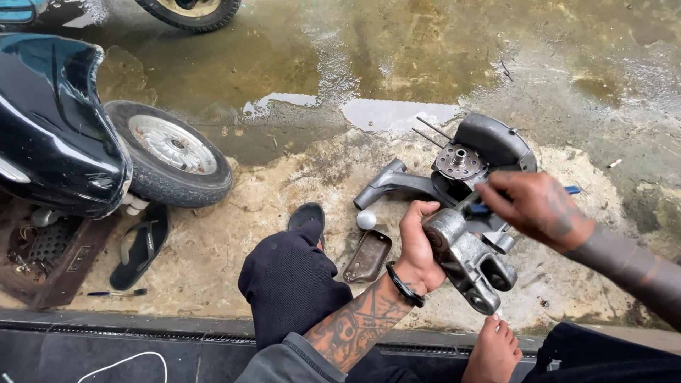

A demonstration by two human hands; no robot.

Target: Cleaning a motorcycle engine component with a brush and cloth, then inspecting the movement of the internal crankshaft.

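left hand (417,250) clamped on metal casting (464,259), which juts right and down from the palm | right hand (533,207) closed on blue-handled tool (489,206), tip just above the casting | engine housing (475,159) beyond both

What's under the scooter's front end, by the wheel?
Beside the wheel, a black sandal and a pen lie on the ground; a rusty grate sits under the fairing. The fairing hides the fork.
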